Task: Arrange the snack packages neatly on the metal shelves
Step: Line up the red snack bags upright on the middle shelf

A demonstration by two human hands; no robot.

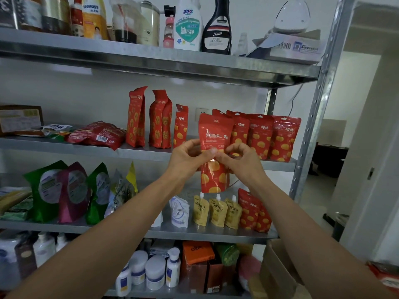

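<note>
Head view: I see the left hand (pixel 187 157) and right hand (pixel 241 160) pinching a glossy red pouch (pixel 213 132), fingers clamped on its film, before the metal shelf (pixel 140 151).

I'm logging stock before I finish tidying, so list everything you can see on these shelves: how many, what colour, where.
red snack pouch with yellow rounds: one, red, held before middle shelf
standing red plastic pouches: at least four, red, middle shelf right
upright red gusseted bags: three, red, middle shelf centre
flat red packet: one, red, lying middle shelf left
yellow spouted pouches: three, yellow, lower shelf
green and magenta foil bags: three, lower shelf left
plastic cleaning bottles: several, mixed colours, top shelf
grey metal shelves: four levels, grey
left hand: one, pinches the held pouch
right hand: one, pinches it too
</note>
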